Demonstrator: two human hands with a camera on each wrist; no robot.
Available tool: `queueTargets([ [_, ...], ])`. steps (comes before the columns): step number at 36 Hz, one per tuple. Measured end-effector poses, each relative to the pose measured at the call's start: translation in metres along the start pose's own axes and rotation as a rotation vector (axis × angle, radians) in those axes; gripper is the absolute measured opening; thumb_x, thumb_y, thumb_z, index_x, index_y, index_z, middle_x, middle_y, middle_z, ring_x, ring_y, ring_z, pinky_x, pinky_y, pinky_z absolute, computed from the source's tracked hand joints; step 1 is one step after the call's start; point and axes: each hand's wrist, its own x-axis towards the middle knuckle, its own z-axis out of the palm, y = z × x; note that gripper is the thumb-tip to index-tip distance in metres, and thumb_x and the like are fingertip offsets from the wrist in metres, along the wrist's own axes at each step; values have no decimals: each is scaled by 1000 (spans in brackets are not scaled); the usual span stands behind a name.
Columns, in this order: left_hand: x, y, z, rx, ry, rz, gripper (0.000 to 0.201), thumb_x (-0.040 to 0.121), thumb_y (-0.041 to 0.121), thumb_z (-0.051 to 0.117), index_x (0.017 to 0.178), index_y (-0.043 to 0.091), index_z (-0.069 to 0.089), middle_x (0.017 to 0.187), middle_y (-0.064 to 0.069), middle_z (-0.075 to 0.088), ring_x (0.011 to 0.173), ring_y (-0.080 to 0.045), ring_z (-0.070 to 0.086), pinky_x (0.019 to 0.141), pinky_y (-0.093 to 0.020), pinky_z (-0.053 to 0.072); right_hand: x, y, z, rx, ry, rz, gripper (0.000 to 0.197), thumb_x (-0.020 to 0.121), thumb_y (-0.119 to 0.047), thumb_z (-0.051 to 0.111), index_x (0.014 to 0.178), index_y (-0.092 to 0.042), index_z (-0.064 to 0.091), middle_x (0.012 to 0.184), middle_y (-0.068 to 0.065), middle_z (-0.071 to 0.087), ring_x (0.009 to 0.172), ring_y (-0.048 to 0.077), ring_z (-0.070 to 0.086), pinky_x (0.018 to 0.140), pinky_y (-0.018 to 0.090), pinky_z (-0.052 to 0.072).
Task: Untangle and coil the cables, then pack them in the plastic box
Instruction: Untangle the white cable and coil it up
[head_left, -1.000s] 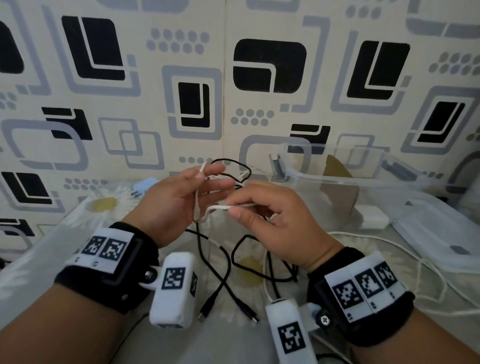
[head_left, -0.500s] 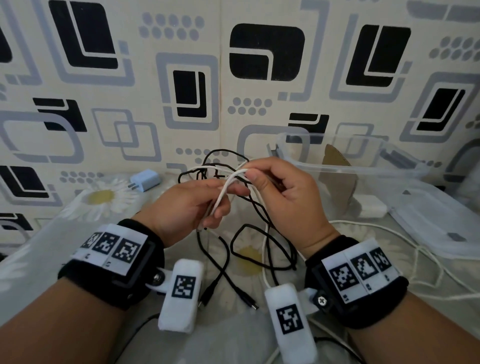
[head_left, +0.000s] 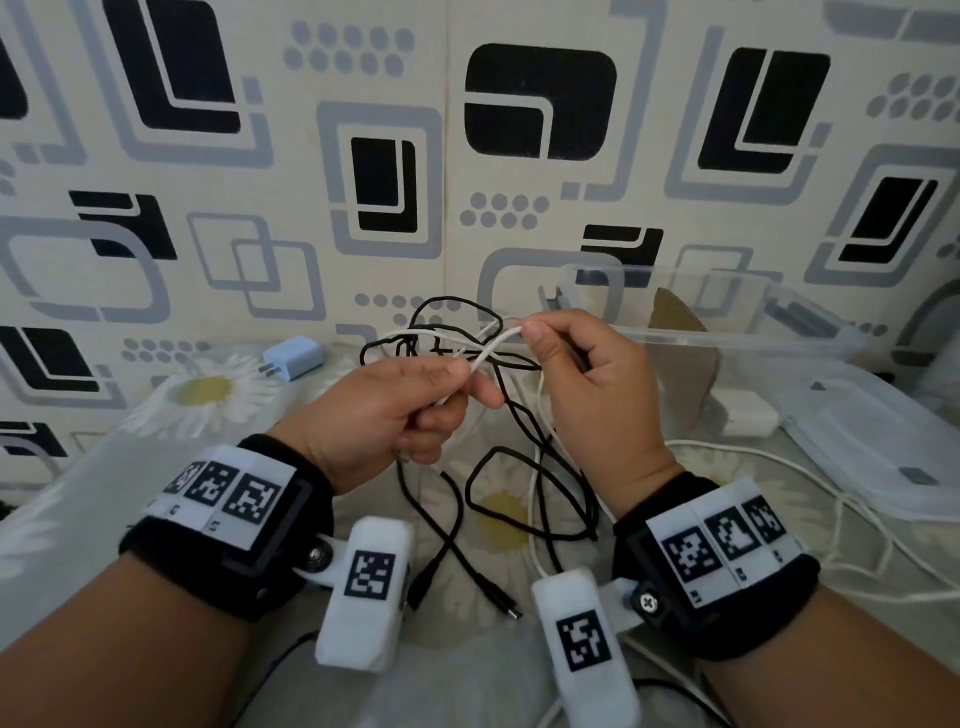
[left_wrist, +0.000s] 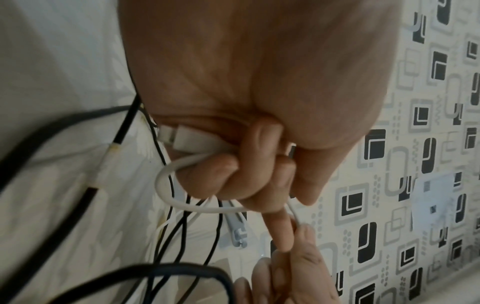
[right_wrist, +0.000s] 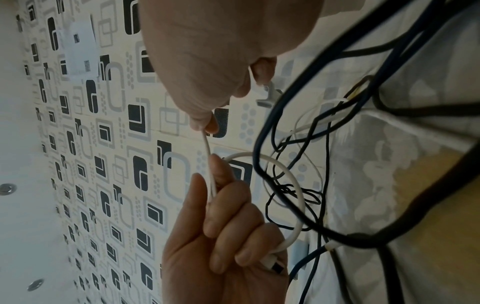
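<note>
My left hand (head_left: 410, 410) grips a white cable (head_left: 491, 349) with its plug end (left_wrist: 187, 142) tucked in the palm and a small loop (left_wrist: 166, 191) curling out under the fingers. My right hand (head_left: 582, 364) pinches the same white cable (right_wrist: 207, 148) a little farther along, between thumb and forefinger. Both hands are raised above the bed. Black cables (head_left: 519, 467) hang tangled around the white one and trail down onto the sheet. The clear plastic box (head_left: 727, 332) stands open at the back right.
A flat clear lid (head_left: 883, 441) lies right of the box. A blue charger (head_left: 293, 356) sits by the wall on the left, a white adapter (head_left: 748, 413) near the box. More white cable (head_left: 857, 519) trails across the daisy sheet on the right.
Both hands rose and the right hand moved up and to the right along the white cable, drawing a length out from the left fist. The black tangle lifted with it.
</note>
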Motion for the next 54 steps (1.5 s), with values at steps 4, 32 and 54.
queueTargets([
  [4,0,0,1,-7,-5,18,33,89,32,46,78,16,72,54,5,25,42,-7,21,45,-16,30,0,-1,0,1,-17,11,13,95,-18,60,95,-15,72,77,-1,67,68,3,56,64,14,44],
  [32,6,6,-35,-852,305,205,36,93,34,43,63,19,57,40,6,26,40,-8,10,39,-15,23,-5,22,4,-120,-292,212,20,92,-9,59,90,-27,67,92,-4,63,75,1,55,69,11,42],
  [54,8,1,-39,-956,133,284,28,97,22,39,90,10,63,51,8,36,43,-4,23,45,-17,36,-6,12,3,-168,-777,91,46,87,8,55,118,-23,68,99,-15,55,90,-10,51,82,4,35],
])
